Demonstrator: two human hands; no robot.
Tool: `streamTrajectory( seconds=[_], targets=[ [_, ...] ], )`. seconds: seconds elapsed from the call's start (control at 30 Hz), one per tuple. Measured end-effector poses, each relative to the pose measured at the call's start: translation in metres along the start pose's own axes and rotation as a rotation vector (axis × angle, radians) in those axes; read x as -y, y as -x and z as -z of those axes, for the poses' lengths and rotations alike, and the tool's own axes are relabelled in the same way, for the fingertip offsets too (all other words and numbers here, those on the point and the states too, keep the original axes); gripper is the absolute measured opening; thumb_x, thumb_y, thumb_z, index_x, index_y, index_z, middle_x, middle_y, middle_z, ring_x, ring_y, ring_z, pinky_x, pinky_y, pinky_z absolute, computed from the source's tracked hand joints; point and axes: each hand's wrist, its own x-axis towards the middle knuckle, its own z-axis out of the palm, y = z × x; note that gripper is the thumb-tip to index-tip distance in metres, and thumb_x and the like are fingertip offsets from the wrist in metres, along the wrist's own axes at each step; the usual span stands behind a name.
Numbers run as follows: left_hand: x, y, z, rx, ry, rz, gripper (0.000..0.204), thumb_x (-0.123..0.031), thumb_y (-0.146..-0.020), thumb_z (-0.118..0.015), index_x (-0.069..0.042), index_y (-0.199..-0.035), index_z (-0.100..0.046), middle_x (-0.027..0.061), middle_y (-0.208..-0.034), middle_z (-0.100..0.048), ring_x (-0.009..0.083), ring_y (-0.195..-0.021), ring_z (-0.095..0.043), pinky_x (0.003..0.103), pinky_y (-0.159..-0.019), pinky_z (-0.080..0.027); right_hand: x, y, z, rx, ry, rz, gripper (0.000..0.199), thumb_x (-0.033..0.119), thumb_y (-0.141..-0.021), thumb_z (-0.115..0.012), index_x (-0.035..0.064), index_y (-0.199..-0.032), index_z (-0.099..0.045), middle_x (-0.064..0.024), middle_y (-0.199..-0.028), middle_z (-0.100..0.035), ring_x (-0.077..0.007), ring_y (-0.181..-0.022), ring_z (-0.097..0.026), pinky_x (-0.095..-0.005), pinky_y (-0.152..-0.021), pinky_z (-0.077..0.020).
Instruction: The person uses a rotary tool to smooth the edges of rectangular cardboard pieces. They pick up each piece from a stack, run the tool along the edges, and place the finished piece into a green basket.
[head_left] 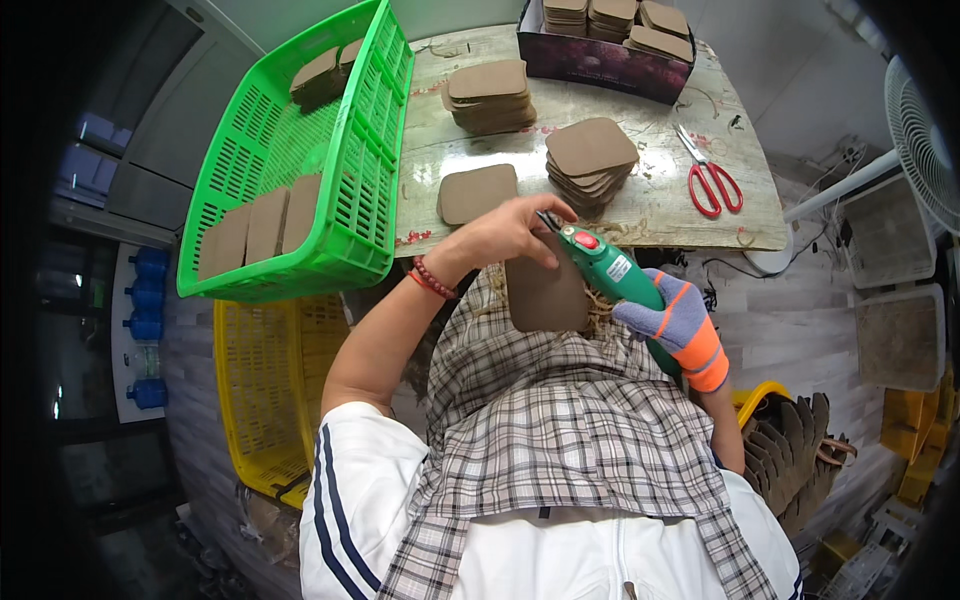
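Note:
My left hand (508,236), bare with a bead bracelet at the wrist, grips a brown rounded rectangular pad (546,298) by its upper edge above my lap. My right hand (682,328), in a grey and orange glove, is wrapped round green handheld electric scissors (612,264) with a red button. Their dark tip meets the pad's top edge, close to my left fingers. Just beyond, on the table, lie a low pile of pads (478,194) and a taller stack (592,150).
Red-handled scissors (712,187) lie on the worn table (680,225). Behind are another pad stack (490,90) and a dark box (600,72) of pads. A green crate (365,190) with pads stands left, above a yellow crate (255,400). At right are a fan (925,140) and brown pieces (790,460).

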Motion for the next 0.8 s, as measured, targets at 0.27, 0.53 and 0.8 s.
streamTrajectory(
  seconds=[0.27,0.53,0.8],
  targets=[
    [0.078,0.017,0.064,-0.810,0.460,-0.133,0.023,0.006,-0.082,-0.058,0.002,-0.104,-0.058,0.0087,-0.097,-0.065,0.0150,-0.085,-0.062,0.028,-0.079,-0.051,-0.017,0.003,0.014,-0.085,-0.080,0.005,0.038,0.020,-0.077,-0.075,-0.0008,-0.105,-0.060,-0.0008,-0.074,-0.061,-0.0043,-0.061,-0.053,-0.0203,-0.055,-0.0433],
    [0.085,-0.021,0.063,-1.188,-0.974,-0.119,0.054,-0.013,-0.065,-0.075,-0.004,-0.115,-0.058,0.0163,-0.116,-0.049,0.0321,-0.117,-0.039,0.044,-0.100,-0.031,-0.026,0.005,0.028,-0.227,-0.055,0.037,0.038,0.021,-0.077,-0.075,-0.0009,-0.104,-0.060,-0.0009,-0.071,-0.061,-0.0052,-0.057,-0.053,-0.0209,-0.051,-0.0426],
    [0.033,-0.119,0.034,-0.675,-1.010,-0.082,0.058,-0.035,-0.070,-0.074,-0.004,-0.117,-0.058,0.0151,-0.122,-0.052,0.0326,-0.128,-0.033,0.046,-0.104,-0.024,-0.027,0.007,0.029,-0.310,-0.008,0.055,0.039,0.020,-0.077,-0.075,-0.0023,-0.105,-0.060,-0.0011,-0.069,-0.061,-0.0046,-0.054,-0.052,-0.0207,-0.049,-0.0412]
  ],
)
